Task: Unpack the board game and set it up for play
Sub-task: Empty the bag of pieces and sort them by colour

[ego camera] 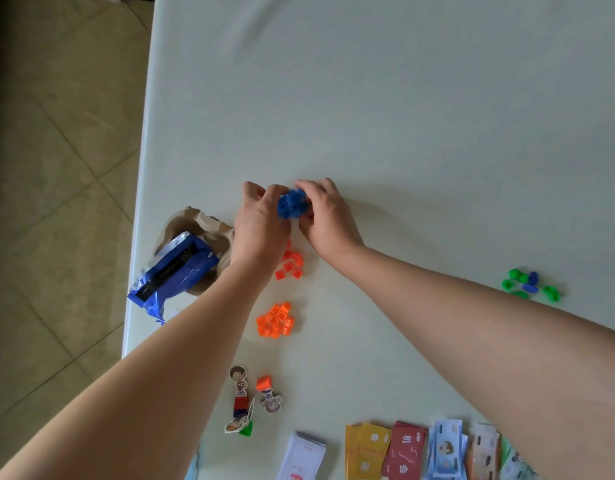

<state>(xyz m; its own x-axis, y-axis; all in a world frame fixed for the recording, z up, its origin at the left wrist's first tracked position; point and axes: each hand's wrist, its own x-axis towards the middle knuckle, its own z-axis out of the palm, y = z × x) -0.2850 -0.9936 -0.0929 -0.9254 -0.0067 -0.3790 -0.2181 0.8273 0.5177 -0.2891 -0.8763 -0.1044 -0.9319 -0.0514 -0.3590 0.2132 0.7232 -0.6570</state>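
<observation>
A cluster of small blue plastic houses (291, 202) sits on the pale table (403, 116). My left hand (259, 220) and my right hand (321, 213) cup it from either side, fingers curled around the pieces. Just below my left wrist lies a loose group of red-orange houses (290, 265). A tighter pile of orange houses (275, 320) lies nearer to me. Cardboard character pawns (238, 379) with coloured stands lie near the front edge. Stacks of cards (368, 448) and play money (446, 448) line the bottom edge.
A torn brown paper bag (195, 223) with a blue foil packet (171, 271) sits at the table's left edge, partly overhanging. Green and blue plastic stands (529, 284) lie at the right. Tiled floor (57, 168) lies to the left.
</observation>
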